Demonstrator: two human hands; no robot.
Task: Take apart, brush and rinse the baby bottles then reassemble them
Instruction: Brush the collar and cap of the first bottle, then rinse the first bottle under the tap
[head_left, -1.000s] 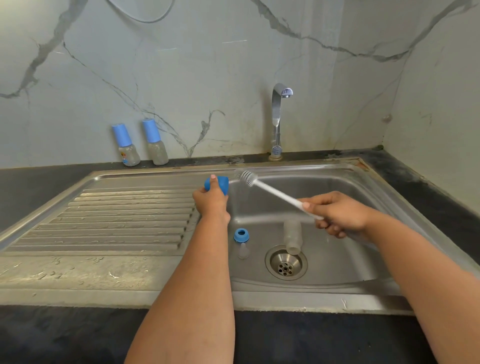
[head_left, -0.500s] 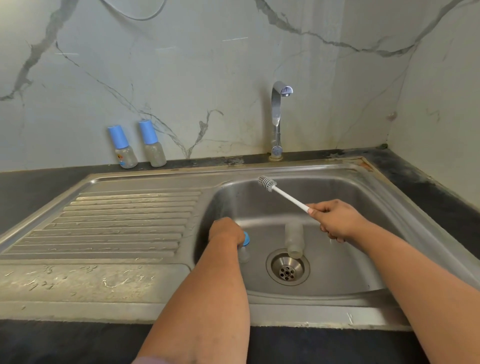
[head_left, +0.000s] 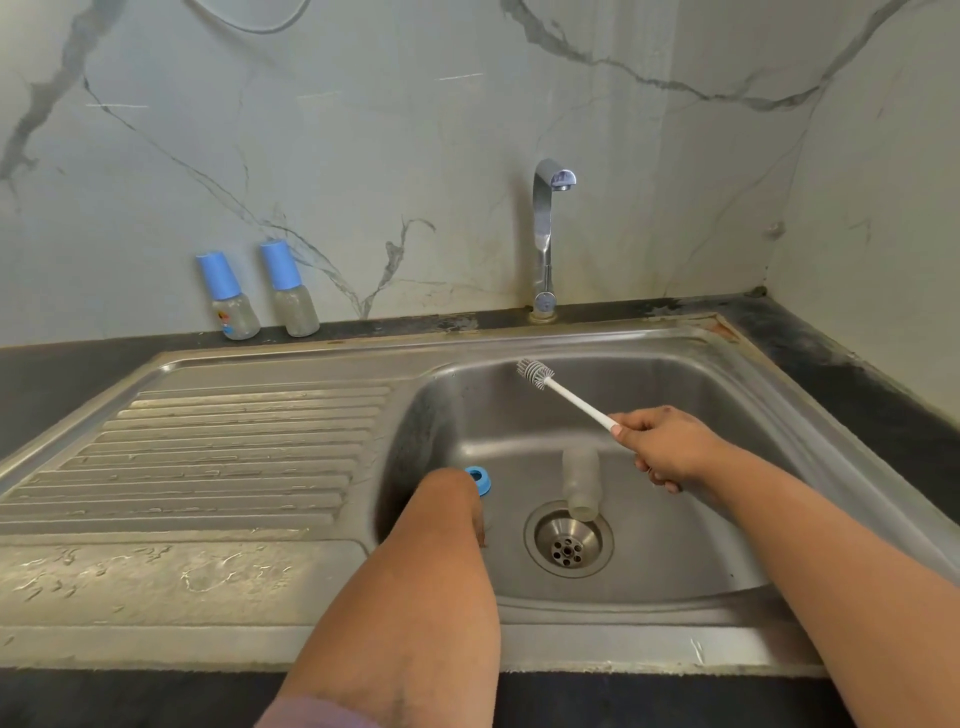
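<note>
My right hand (head_left: 670, 447) grips the handle of a white bottle brush (head_left: 571, 400) over the sink basin (head_left: 675, 561), with the bristle head pointing up and to the left. A clear bottle body (head_left: 582, 483) lies in the basin, its mouth at the drain (head_left: 569, 543). My left hand (head_left: 452, 493) reaches down into the basin's left side, against a blue screw ring (head_left: 479, 479) that peeks out behind it. Its fingers are hidden under the wrist. Two capped bottles (head_left: 228, 301) (head_left: 291, 296) stand at the wall.
A chrome tap (head_left: 545, 234) rises behind the basin, and no water runs from it. The ribbed steel drainboard (head_left: 208, 457) lies to the left. A dark counter (head_left: 857, 364) borders the sink, and marble walls close the back and right.
My left hand went down from the basin's rim, where it held a blue cap, to the blue ring on the basin floor. The cap is out of sight. The brush moved slightly right.
</note>
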